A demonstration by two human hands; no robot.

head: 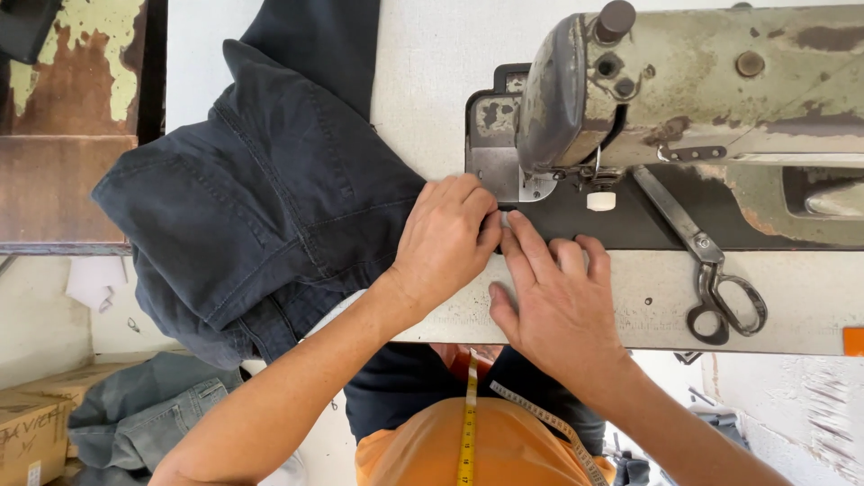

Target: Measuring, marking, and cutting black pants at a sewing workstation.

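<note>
Both hands low on the bench (648,297), in front of an old sewing machine (684,81) with flaking green paint. Left hand (445,238) laid flat, fingers together, pinning the edge of a dark navy garment (261,198); fingertips curled at its 3 o'clock side around something small and pale (505,219), too small to identify. Right hand (558,301) touching the left, index finger stretched toward 11 o'clock onto that same pale bit, other fingers loosely folded; pinching or merely pressing, cannot tell. Garment itself heaped at 9 o'clock of the hands, much of it hanging past the bench edge toward the floor. Main hazard, as a judgement: fingertips close to the needle area (598,175) at 1 o'clock of the left hand, so a stray pedal press likely to catch a finger. Second hazard: weight of the overhanging cloth, apt to drag the pinned edge away toward 9 o'clock and skew any seam line. Scissors (711,279) lying at 3 o'clock of the right hand, handles near the bench edge, easily knocked off by a sweeping wrist. Yellow tape measure (468,423) dangling at 6 o'clock, liable to snag on a forearm.
</note>
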